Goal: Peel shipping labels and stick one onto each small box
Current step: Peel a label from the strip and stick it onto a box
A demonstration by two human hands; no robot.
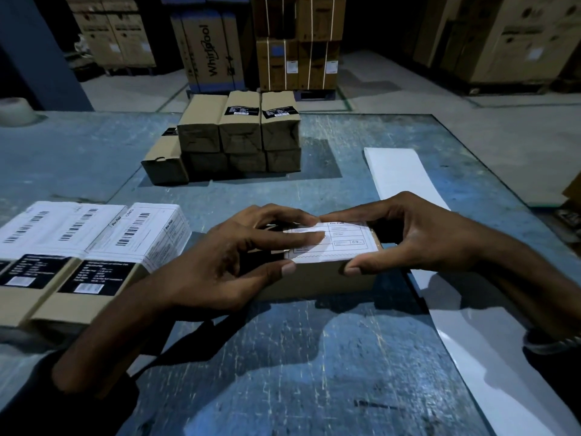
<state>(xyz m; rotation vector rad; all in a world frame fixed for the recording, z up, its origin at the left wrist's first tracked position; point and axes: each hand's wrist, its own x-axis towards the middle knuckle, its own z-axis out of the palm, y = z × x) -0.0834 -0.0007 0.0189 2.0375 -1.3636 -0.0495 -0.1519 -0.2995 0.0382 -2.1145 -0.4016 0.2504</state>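
A small brown box (317, 280) lies on the blue table in front of me, with a white shipping label (342, 243) on its top face. My left hand (232, 256) holds the box's left end, thumb on the near side and fingers pressing on the label. From the right, my right hand (418, 234) grips the other end, thumb on the near edge and fingers over the far edge. At the near left lie labelled boxes (94, 247) side by side. A stack of small brown boxes (239, 136) without white labels stands further back.
A long white strip of label backing (405, 174) runs along the table's right side toward me. The worn blue table (283, 357) ends at the right, with floor beyond. Large cartons (213, 48) stand on the floor behind. A pale tape roll (15, 111) sits far left.
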